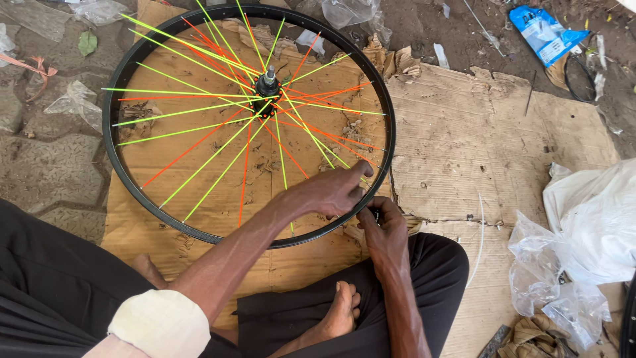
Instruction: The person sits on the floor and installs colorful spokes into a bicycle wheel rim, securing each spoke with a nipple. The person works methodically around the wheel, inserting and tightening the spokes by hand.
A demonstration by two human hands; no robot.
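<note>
On cardboard [464, 132], one wheel [248, 126], two hands [334, 191]

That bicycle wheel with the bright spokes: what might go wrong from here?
The left hand pinches a spoke while the right hand grips the black rim; a slip might bend the thin spokes. Loose bits could vanish into the torn cardboard. Bare feet lie close to the rim.

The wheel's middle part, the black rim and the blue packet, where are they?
hub [267, 85], head view, on the metal axle end at the wheel's centre.
black rim [114, 156], head view, on the left curve of the hoop.
blue packet [544, 32], head view, on its flat blue face, top right.
</note>
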